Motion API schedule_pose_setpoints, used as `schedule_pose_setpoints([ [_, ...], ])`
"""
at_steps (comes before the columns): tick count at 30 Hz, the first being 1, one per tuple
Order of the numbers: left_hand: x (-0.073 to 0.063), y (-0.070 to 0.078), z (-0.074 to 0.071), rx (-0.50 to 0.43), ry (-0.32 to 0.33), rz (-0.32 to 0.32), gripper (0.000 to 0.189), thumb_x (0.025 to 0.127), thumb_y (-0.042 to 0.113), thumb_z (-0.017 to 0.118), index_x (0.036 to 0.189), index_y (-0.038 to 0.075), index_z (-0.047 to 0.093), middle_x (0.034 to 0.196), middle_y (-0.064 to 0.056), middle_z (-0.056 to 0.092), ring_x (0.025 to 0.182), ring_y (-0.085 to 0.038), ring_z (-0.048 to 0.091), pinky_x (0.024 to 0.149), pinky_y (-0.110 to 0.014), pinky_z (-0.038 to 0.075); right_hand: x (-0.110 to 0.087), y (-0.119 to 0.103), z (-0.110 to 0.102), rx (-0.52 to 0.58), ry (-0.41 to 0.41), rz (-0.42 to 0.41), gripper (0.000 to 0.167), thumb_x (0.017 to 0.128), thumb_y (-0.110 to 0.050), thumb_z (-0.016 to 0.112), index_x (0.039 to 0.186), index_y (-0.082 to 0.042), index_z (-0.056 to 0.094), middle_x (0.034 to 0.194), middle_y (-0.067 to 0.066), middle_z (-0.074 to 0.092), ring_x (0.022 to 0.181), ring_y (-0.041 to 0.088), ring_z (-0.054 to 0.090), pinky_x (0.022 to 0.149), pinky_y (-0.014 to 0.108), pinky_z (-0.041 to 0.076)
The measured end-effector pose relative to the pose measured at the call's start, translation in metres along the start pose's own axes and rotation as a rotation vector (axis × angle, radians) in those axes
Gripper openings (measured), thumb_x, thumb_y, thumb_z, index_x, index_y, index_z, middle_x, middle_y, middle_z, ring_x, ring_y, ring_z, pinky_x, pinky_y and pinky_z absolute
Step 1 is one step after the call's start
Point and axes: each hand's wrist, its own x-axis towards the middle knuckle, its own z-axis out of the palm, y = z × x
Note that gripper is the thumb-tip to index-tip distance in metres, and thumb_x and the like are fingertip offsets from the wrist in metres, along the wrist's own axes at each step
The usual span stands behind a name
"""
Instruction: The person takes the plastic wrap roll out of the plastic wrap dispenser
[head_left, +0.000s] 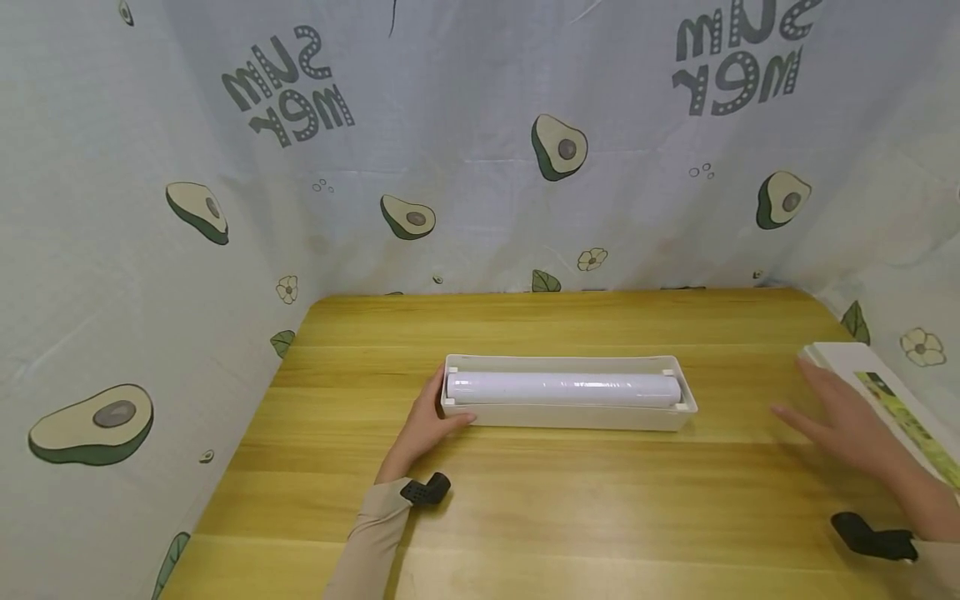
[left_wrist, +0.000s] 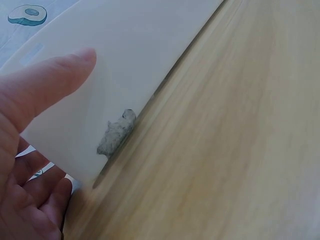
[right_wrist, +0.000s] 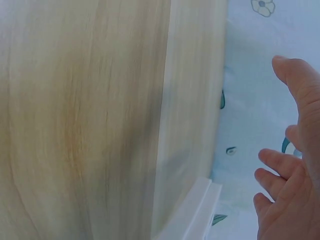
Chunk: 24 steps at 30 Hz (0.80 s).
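A long white open-topped box (head_left: pixel 570 417), like a wrap dispenser, lies lengthwise on the table. Inside it rests a glossy white roll (head_left: pixel 562 388), seated between small white holders at the ends. My left hand (head_left: pixel 423 425) grips the box's left end, thumb along the front wall and fingers around the far side. A grey, crinkled patch (left_wrist: pixel 117 132) shows low on that wall in the left wrist view. At the right, my right hand (head_left: pixel 851 421) hovers beside a white lid-like piece (head_left: pixel 843 357) with a green-and-yellow label; its fingers are spread and hold nothing.
The wood-grain table (head_left: pixel 585 517) ends at the back against a white curtain (head_left: pixel 465 167) printed with avocados and flowers, which also hangs at both sides. The white piece lies along the table's right edge.
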Motion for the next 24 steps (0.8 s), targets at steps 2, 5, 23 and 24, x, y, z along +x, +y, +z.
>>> schedule_pose_setpoints([
  [2, 0.0, 0.0, 0.0, -0.001, -0.002, 0.008, 0.098, 0.074, 0.015, 0.079, 0.151, 0.015, 0.018, 0.144, -0.014, 0.04, 0.128, -0.028, 0.042, 0.108, -0.046, 0.035, 0.001, -0.001, 0.0, 0.003, 0.007, -0.022, 0.081, 0.091, -0.019, 0.058, 0.148, 0.007, 0.005, 0.149, 0.038, 0.008, 0.138, 0.054, 0.006, 0.118, 0.033, -0.014],
  [5, 0.0, 0.0, -0.001, 0.003, 0.0, 0.019, 0.098, 0.074, 0.015, 0.079, 0.151, 0.014, 0.018, 0.144, -0.015, 0.04, 0.128, -0.029, 0.042, 0.108, -0.046, 0.035, 0.003, -0.004, 0.001, -0.008, 0.013, -0.032, 0.08, 0.092, -0.019, 0.057, 0.146, 0.01, 0.008, 0.148, 0.039, 0.011, 0.138, 0.053, 0.006, 0.119, 0.031, -0.013],
  [23, -0.001, -0.001, 0.0, 0.003, 0.003, 0.004, 0.097, 0.074, 0.016, 0.079, 0.151, 0.015, 0.02, 0.142, -0.014, 0.041, 0.126, -0.028, 0.044, 0.108, -0.046, 0.035, 0.01, -0.015, 0.006, -0.006, -0.035, -0.011, 0.082, 0.092, -0.023, 0.058, 0.148, 0.008, 0.006, 0.145, 0.042, 0.013, 0.136, 0.056, 0.007, 0.116, 0.055, -0.005],
  [24, 0.0, -0.001, 0.0, 0.005, 0.004, 0.003, 0.097, 0.074, 0.016, 0.079, 0.151, 0.015, 0.02, 0.142, -0.014, 0.041, 0.127, -0.028, 0.043, 0.108, -0.046, 0.035, 0.01, -0.015, 0.006, -0.002, -0.036, -0.008, 0.083, 0.092, -0.023, 0.058, 0.148, 0.008, 0.005, 0.146, 0.042, 0.013, 0.136, 0.056, 0.007, 0.116, 0.056, -0.004],
])
